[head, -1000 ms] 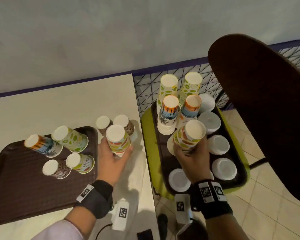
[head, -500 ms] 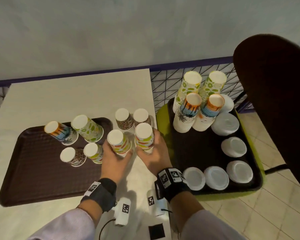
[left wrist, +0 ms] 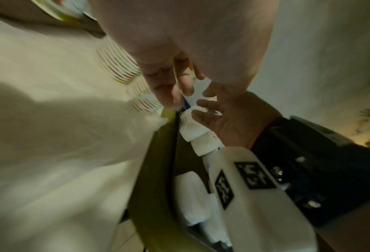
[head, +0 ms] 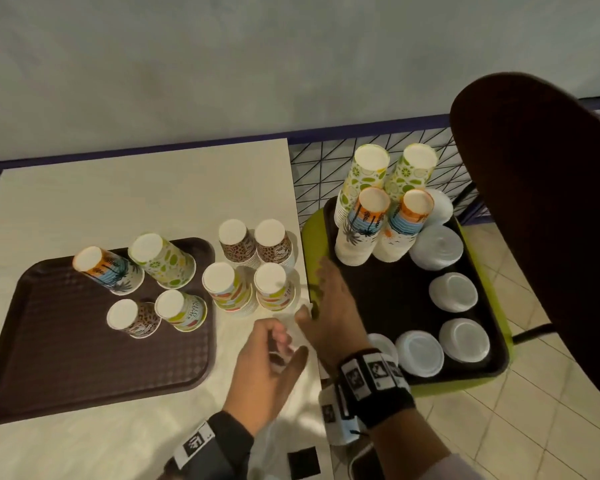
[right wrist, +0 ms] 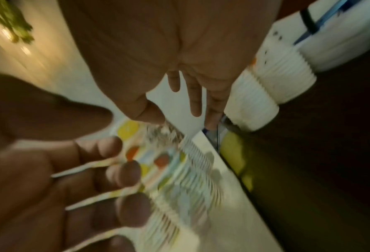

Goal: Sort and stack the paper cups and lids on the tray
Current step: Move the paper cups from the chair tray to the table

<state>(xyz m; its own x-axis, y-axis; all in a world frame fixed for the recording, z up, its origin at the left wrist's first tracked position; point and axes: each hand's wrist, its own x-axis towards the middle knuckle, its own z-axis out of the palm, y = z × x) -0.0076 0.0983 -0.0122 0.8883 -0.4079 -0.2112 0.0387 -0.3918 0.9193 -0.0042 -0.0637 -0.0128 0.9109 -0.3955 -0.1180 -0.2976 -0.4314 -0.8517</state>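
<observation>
— What just changed?
— I've let go: both striped cup stacks (head: pixel 248 291) now stand on the surface (head: pixel 118 202) beside the tray (head: pixel 84 358); left hand (head: pixel 267 372) loosely curled, right hand (head: pixel 329 306) spread — both empty.

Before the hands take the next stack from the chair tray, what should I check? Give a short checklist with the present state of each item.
1. Left hand free: ok, fingers loosely curled, holding nothing.
2. Right hand free: ok, open, over the table edge toward the chair tray.
3. Two striped stacks stand on the table: ok, upright beside the leopard stacks.
4. Palm stacks reachable: ok, at the chair tray's near side, nothing in front.
5. Palm stacks steady: cannot tell, they look tilted, maybe from the lens.
6. Room on the table for more stacks: ok, bare table behind.
</observation>
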